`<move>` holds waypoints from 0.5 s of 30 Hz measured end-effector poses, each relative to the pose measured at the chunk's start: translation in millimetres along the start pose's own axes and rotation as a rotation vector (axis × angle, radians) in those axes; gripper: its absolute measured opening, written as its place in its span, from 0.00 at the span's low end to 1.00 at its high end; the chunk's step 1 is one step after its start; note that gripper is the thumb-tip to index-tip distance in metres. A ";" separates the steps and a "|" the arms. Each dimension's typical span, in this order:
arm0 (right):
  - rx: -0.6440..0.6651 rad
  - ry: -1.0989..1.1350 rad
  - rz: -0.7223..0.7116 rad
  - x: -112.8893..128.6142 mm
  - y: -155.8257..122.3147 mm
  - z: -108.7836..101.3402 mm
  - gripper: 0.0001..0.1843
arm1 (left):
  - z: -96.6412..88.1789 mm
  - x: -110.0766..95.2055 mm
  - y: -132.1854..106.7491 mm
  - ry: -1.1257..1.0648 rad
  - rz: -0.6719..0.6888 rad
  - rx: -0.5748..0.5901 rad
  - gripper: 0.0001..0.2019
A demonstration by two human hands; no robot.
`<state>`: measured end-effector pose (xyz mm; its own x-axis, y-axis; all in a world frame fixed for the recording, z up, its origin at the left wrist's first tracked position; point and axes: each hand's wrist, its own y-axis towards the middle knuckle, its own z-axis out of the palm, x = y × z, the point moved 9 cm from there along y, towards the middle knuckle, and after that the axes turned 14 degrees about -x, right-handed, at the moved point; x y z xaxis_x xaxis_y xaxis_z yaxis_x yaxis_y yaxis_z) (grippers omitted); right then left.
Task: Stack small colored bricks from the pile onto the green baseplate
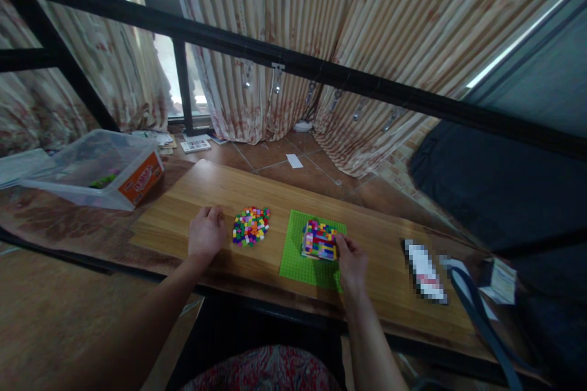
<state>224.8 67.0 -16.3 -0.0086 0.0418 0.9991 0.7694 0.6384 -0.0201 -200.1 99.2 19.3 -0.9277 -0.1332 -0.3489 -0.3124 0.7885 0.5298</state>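
A small block built of many-coloured toy bricks [318, 239] stands on a green studded baseplate [290, 256]. My right hand [352, 259] is at the right side of this block, thumb and fingers closed on its edge. Left of the baseplate, loose toy bricks [251, 226] in many colours lie in a rounded pile on the wooden board. My left hand [208, 233] rests on the board just left of that pile, its fingers curled in. Whether anything is inside those fingers is hidden.
A clear plastic bin [92, 186] with an orange label stands at the far left. A pixelated, blurred-out object [424, 272] lies on the board's right part, near a dark strap [481, 317]. A black metal rail [293, 58] crosses in front of the curtains [284, 0].
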 end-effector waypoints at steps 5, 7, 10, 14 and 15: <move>0.010 -0.091 -0.089 6.3 -1.8 0.8 0.29 | 0.2 -0.3 -0.5 0.005 0.001 0.004 0.16; -0.007 -0.114 -0.131 8.7 -3.5 0.5 0.29 | 0.3 -0.8 -0.4 -0.002 0.011 0.000 0.16; -0.017 -0.111 -0.150 9.6 -5.5 0.9 0.28 | 0.7 -1.3 -0.2 -0.005 0.021 0.000 0.16; 0.057 -0.079 -0.103 8.7 -6.1 5.3 0.28 | -0.8 -1.4 -0.2 0.005 0.011 -0.004 0.15; 0.071 -0.085 -0.100 9.6 -6.4 5.1 0.28 | -1.1 -1.6 -0.3 0.005 0.010 -0.004 0.15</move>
<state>216.5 67.2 -6.8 -0.1393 0.0385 0.9895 0.7149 0.6954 0.0736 -198.7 98.5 20.5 -0.9318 -0.1279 -0.3398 -0.3037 0.7873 0.5366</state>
